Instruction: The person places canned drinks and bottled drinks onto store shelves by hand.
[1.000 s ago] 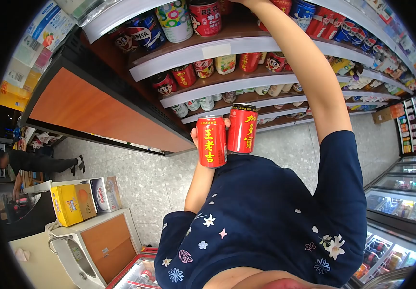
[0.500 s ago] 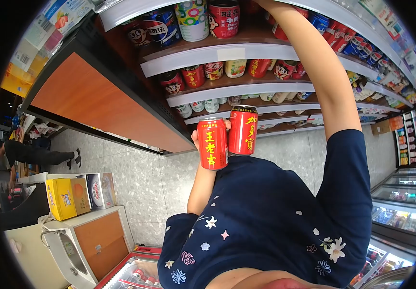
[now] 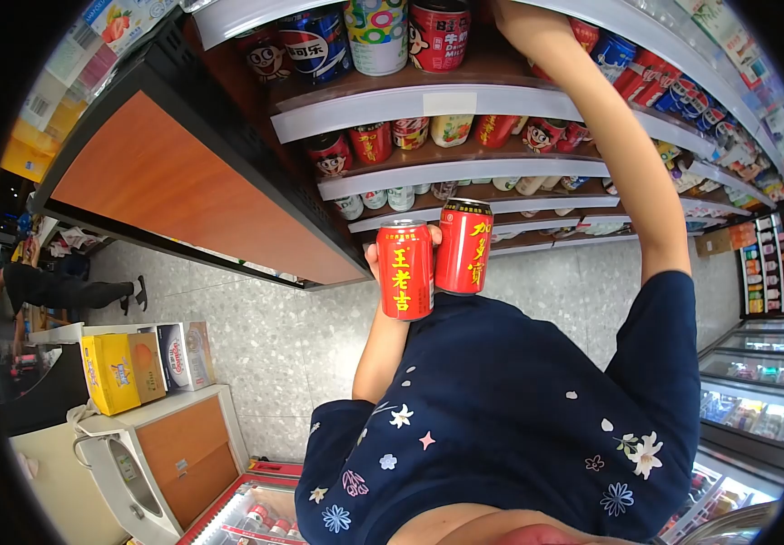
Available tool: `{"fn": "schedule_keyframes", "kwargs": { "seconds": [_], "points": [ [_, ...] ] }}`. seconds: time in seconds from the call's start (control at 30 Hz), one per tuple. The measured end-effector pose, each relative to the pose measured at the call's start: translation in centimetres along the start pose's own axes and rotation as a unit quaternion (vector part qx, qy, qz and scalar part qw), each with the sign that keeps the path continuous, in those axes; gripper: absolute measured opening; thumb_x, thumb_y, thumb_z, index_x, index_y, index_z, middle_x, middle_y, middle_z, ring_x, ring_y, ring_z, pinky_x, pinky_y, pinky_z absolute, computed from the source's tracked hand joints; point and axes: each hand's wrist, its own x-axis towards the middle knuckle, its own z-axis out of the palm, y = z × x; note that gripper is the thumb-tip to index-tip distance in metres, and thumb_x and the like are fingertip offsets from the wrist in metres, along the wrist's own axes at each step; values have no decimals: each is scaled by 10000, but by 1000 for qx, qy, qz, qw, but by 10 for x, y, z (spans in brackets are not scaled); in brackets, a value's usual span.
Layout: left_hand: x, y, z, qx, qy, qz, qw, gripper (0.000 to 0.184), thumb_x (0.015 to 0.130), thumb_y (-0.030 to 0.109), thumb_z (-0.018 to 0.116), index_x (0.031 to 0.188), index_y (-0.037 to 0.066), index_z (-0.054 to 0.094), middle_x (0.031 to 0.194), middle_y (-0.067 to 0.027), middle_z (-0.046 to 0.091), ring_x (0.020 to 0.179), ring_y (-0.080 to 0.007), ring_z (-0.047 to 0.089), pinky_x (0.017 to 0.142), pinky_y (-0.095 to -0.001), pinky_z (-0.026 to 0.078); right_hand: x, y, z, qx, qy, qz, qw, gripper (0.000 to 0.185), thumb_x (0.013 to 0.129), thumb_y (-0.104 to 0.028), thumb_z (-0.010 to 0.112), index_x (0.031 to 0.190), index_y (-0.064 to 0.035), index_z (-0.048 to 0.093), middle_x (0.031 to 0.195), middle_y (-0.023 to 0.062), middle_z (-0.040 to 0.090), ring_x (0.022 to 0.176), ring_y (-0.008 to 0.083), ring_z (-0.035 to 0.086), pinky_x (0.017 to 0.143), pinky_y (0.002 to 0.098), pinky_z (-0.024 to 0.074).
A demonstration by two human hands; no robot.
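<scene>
My left hand is wrapped round two red drink cans from behind, in front of my chest. One is a Wanglaoji herbal tea can with yellow characters, held upright. Beside it, slightly tilted, is a Jiaduobao herbal tea can with a dark rim. Most of the left palm is hidden by the cans. My right hand reaches into the upper shelf at the top edge of the view. Its fingers are out of sight, so what they touch cannot be seen. Near it stand a red milk drink can and other cans.
Curved shelves with white edges hold several rows of cans. An orange-brown panel borders them on the left. Boxes stand by a small sink. Glass-fronted coolers line the right. A person in dark clothes is far left.
My right hand has come slightly down and into view, with the elbow lower. The two cans in my left hand have shifted a little to the right.
</scene>
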Motion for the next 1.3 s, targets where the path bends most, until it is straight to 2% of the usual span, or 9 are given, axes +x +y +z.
{"fn": "schedule_keyframes", "kwargs": {
  "seconds": [0.3, 0.47, 0.53, 0.67, 1.03, 1.1, 1.17, 1.2, 1.3],
  "points": [
    [8, -10, -7, -70, -26, -87, 993, 882, 792, 749, 520, 1075, -86, 539, 1067, -163, 569, 712, -136, 632, 554, -221, 533, -19, -33, -53, 416, -150, 67, 895, 795, 701, -492, 772, 1232, 47, 526, 1057, 289, 642, 1006, 436, 615, 889, 456, 491],
    [14, -21, 13, -15, 99, -18, 995, 891, 778, 702, 590, 1111, -118, 489, 894, -159, 628, 571, -155, 644, 520, -237, 550, -15, -50, -28, 346, -101, 140, 922, 772, 697, -494, 769, 1199, 44, 537, 1036, 292, 639, 989, 440, 615, 868, 471, 495],
    [15, -16, 2, -57, -14, -85, 995, 875, 744, 733, 620, 1056, -76, 503, 905, -125, 591, 715, -181, 619, 671, -291, 529, -14, -50, -23, 340, -101, 144, 924, 743, 692, -481, 770, 1183, 32, 549, 1027, 283, 641, 970, 434, 619, 854, 479, 498],
    [10, -14, 5, -36, -16, -69, 997, 913, 738, 715, 637, 1099, -108, 475, 794, -134, 615, 648, -183, 643, 556, -264, 524, -15, -51, -27, 331, -110, 179, 920, 741, 687, -472, 772, 1191, 22, 545, 1024, 274, 645, 956, 434, 622, 847, 481, 499],
    [10, -6, 38, -34, -47, -60, 997, 875, 714, 774, 609, 1111, -1, 527, 1199, -267, 501, 927, -353, 551, 734, -439, 486, -58, -51, -54, 527, 88, 239, 811, 844, 685, -413, 824, 1278, 50, 441, 1059, 273, 652, 1006, 395, 642, 867, 402, 507],
    [13, -6, 49, -32, -52, -65, 996, 855, 706, 785, 606, 1105, 32, 543, 1254, -274, 469, 1010, -397, 515, 787, -490, 471, -79, -55, -49, 621, 113, 209, 747, 660, 796, -290, 757, 1312, 14, 481, 1208, 173, 616, 1066, 245, 618, 952, 387, 475],
    [16, -7, 56, -28, -53, -66, 996, 835, 697, 796, 604, 1100, 65, 560, 1309, -281, 438, 1093, -440, 479, 841, -541, 455, -100, -64, -46, 662, 194, 280, 667, 754, 695, -544, 761, 1156, 19, 567, 1033, 152, 663, 941, 249, 649, 920, 370, 447],
    [18, -8, 60, -29, -55, -67, 996, 826, 693, 801, 603, 1097, 82, 569, 1336, -284, 422, 1134, -462, 461, 867, -567, 448, -114, -57, -59, 720, 114, 309, 611, 706, 724, -478, 741, 1188, 18, 548, 1081, 143, 645, 970, 239, 640, 915, 357, 466],
    [21, -8, 62, -16, -52, -55, 997, 798, 680, 818, 599, 1088, 132, 594, 1419, -294, 375, 1259, -528, 406, 947, -643, 425, -163, -36, -94, 840, -28, 416, 346, 637, 779, -419, 653, 1232, 9, 524, 1103, 136, 627, 964, 240, 627, 815, 332, 522]
  ]
}}
